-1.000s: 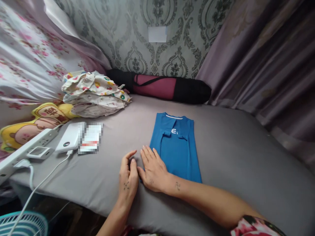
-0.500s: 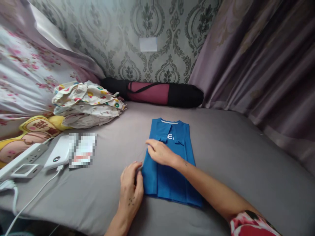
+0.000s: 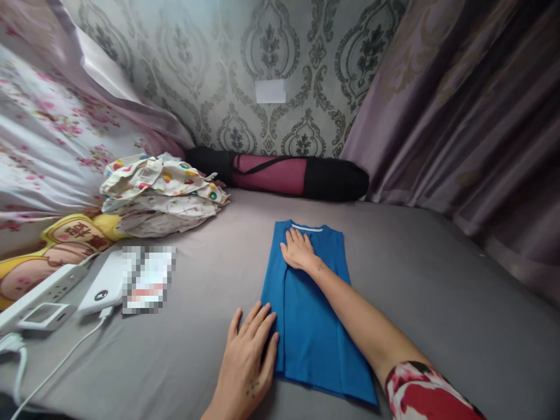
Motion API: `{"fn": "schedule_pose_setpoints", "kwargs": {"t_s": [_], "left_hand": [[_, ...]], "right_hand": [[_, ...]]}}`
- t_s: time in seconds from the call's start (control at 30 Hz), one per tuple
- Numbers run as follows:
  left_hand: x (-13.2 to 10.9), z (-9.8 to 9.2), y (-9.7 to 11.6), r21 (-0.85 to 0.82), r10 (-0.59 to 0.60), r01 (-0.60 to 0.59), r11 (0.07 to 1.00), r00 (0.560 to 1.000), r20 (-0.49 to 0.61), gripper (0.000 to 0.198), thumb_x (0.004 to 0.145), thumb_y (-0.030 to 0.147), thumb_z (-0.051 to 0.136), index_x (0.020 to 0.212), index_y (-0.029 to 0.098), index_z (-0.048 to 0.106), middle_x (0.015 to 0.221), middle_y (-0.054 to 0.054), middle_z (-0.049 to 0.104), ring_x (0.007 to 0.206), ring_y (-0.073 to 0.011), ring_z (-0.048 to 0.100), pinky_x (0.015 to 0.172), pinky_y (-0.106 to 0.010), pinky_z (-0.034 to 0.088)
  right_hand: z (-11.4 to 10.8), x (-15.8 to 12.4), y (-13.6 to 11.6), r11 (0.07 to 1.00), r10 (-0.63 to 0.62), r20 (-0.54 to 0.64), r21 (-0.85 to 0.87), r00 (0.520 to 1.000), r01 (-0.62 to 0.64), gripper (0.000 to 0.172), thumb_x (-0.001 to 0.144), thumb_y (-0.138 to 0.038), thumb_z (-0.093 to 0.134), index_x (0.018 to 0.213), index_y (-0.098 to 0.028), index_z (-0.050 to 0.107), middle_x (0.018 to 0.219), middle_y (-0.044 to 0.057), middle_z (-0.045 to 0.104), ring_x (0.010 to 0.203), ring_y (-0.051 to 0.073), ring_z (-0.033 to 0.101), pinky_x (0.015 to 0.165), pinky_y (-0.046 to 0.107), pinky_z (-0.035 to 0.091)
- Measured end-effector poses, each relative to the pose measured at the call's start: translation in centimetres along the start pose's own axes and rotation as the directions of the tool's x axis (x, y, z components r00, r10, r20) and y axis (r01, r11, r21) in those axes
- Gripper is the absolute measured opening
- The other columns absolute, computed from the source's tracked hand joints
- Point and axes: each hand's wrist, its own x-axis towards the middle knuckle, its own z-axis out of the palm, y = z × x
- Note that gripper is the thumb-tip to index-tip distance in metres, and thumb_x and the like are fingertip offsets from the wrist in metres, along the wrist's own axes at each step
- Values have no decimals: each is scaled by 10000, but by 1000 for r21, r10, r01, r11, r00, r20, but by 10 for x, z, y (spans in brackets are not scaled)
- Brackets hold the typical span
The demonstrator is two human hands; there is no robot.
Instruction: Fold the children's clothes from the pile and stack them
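The left hand (image 3: 250,353) had uncurled, fingers spread by the near-left edge of the blue shirt (image 3: 306,344), folded on the grey sheet (image 3: 188,332); contact was hard to judge. Farther up, the right hand (image 3: 298,251) had moved flat beneath the collar (image 3: 308,228), fingers slightly parted, seemingly smoothing cloth.

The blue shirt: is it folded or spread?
The blue shirt is folded lengthwise: no sleeves stick out sideways, and a long layer edge runs up toward the right hand.
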Motion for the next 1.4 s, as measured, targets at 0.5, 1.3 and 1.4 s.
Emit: {"fn": "schedule_pose_setpoints", "kwargs": {"t_s": [0.5, 1.3, 1.4], "left_hand": [[2, 0, -5, 78, 110, -110, 991, 994, 4, 458, 900, 283, 509, 1358, 280, 485, 1353, -25, 556, 1308, -265, 439, 1083, -517, 342], [3, 2, -5, 61, 112, -111, 992, 994, -16, 449, 886, 307, 521, 1335, 322, 516, 1350, -15, 560, 1279, -288, 461, 1073, -517, 334], [4, 0, -3, 39, 84, -85, 996, 996, 9, 438, 893, 304, 511, 1331, 325, 521, 1348, -26, 561, 1286, -291, 453, 1083, -533, 314]], "right_hand": [[1, 37, -14, 988, -106, 25, 115, 994, 102, 615, 971, -398, 186, 1476, -57, 267, 1562, 100, 190, 1441, 203, 105, 1158, 384, 45], [-8, -10, 75, 936, 352, -134, 32, 926, -351, 684, 973, -452, 154, 1460, 16, 255, 1540, 188, 210, 1429, 274, 136, 1142, 445, 55], [-2, -11, 83, 935, 354, -144, 28, 924, -354, 681, 972, -453, 164, 1467, 9, 243, 1544, 180, 204, 1427, 272, 143, 1144, 442, 63]]}}
